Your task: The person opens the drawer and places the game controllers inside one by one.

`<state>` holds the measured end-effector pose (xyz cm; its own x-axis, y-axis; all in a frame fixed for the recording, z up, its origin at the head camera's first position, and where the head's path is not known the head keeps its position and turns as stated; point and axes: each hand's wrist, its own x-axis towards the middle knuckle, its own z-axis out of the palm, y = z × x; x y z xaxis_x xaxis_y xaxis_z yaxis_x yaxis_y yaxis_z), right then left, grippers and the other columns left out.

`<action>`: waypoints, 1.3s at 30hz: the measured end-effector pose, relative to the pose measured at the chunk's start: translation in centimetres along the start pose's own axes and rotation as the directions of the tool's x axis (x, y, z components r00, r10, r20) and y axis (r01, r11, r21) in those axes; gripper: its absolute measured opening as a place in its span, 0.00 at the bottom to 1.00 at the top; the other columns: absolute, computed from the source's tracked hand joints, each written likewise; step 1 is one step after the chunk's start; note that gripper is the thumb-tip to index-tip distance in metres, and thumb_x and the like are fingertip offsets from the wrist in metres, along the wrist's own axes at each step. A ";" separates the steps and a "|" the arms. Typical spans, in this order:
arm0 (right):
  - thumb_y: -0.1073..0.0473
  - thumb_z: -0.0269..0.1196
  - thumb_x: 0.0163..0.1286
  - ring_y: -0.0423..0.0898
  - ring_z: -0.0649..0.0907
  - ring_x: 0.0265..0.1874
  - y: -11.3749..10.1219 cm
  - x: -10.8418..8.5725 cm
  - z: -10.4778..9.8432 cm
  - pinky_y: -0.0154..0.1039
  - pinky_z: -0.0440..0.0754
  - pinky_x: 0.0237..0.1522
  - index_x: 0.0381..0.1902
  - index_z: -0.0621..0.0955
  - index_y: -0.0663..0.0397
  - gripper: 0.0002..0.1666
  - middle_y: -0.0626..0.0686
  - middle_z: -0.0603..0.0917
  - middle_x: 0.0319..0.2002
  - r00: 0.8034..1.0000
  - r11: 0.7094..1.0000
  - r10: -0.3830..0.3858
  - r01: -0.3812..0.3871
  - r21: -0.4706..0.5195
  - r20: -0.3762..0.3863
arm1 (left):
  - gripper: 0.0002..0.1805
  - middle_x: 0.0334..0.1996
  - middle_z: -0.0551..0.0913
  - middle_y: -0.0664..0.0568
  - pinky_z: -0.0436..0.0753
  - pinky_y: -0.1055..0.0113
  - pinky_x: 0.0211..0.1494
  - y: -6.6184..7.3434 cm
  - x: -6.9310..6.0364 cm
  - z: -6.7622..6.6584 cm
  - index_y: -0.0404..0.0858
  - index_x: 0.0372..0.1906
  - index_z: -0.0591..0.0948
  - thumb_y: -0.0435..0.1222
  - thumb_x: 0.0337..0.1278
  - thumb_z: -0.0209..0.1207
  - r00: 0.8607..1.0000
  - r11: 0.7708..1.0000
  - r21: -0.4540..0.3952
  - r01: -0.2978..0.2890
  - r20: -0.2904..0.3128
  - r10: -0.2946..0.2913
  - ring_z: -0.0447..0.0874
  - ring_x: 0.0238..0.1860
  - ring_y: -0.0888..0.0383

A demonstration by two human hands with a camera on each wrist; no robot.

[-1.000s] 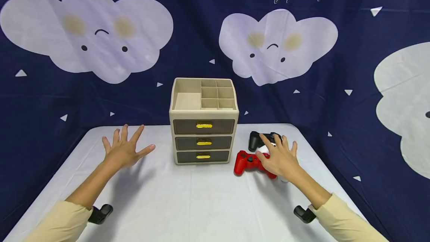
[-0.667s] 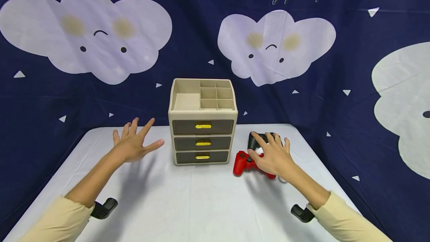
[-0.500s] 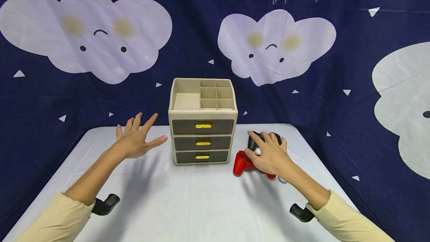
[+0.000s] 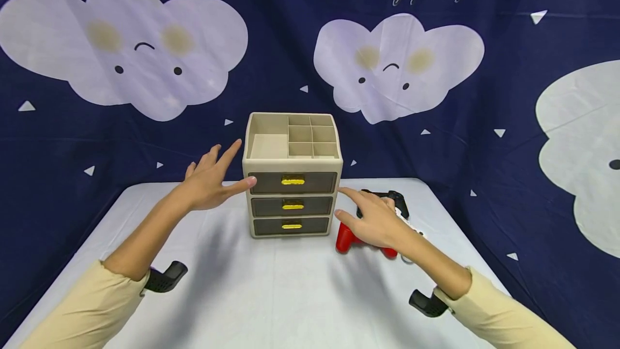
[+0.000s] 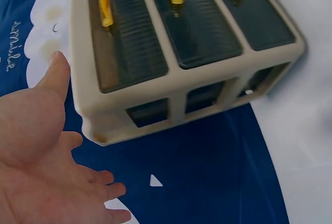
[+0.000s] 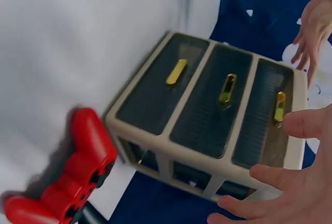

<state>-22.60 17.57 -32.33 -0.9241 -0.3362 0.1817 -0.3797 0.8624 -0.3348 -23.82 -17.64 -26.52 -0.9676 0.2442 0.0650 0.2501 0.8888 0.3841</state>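
A beige organizer [image 4: 293, 162] with three dark drawers and gold handles stands upright at the table's back, drawers closed, top compartments bare. Left hand [image 4: 205, 185], fingers spread, is in the air at its left side; the thumb overlaps the top drawer's edge in the head view. In the left wrist view the palm [image 5: 31, 136] faces the organizer's side [image 5: 155, 110], a gap between them. Right hand [image 4: 370, 220], fingers extended and holding nothing, is near the organizer's right side, above a red controller [image 4: 345, 238]. In the right wrist view its fingers [image 6: 270, 177] overlap the top end; contact cannot be told.
Behind the right hand lie a black controller [image 4: 398, 203] and a white one [image 4: 404, 221], partly covered by the hand. A white cloth covers the table [image 4: 290, 295]. A dark blue curtain [image 4: 286, 58] with clouds hangs behind the organizer.
The left hand has moved right and up toward the organizer. The right hand has moved left from over the controllers to near the organizer's right side, uncovering more of the black one.
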 end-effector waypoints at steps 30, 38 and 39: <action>0.45 0.54 0.78 0.59 0.80 0.62 -3.3 5.4 -0.3 0.47 0.77 0.67 0.72 0.72 0.58 0.33 0.63 0.79 0.65 0.913 0.618 0.023 -0.333 0.712 0.407 | 0.46 0.80 0.53 0.36 0.65 0.37 0.75 2.0 5.3 -0.7 0.46 0.83 0.38 0.51 0.76 0.52 0.997 0.904 -0.423 0.069 -0.009 -0.080 0.62 0.75 0.35; 0.50 0.55 0.78 0.61 0.82 0.60 -4.4 6.5 0.4 0.41 0.83 0.60 0.67 0.75 0.66 0.30 0.65 0.82 0.61 0.917 0.512 0.033 -0.357 0.781 0.397 | 0.43 0.73 0.67 0.34 0.73 0.39 0.70 1.5 5.5 -0.6 0.50 0.83 0.46 0.46 0.74 0.56 0.989 0.879 -0.466 0.104 -0.043 -0.140 0.75 0.67 0.36; 0.50 0.54 0.78 0.61 0.82 0.60 -4.6 6.6 0.5 0.41 0.84 0.60 0.67 0.75 0.67 0.30 0.66 0.82 0.61 0.918 0.505 0.032 -0.356 0.786 0.395 | 0.44 0.72 0.69 0.33 0.75 0.40 0.68 1.4 5.5 -0.6 0.51 0.83 0.46 0.44 0.73 0.57 0.989 0.871 -0.479 0.108 -0.040 -0.145 0.77 0.66 0.37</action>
<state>-27.01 11.24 -30.04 -0.8781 -0.4304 -0.2092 0.1023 0.2582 -0.9607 -28.82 -15.28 -25.10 -0.9942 0.0975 0.0455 0.0961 0.6147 0.7829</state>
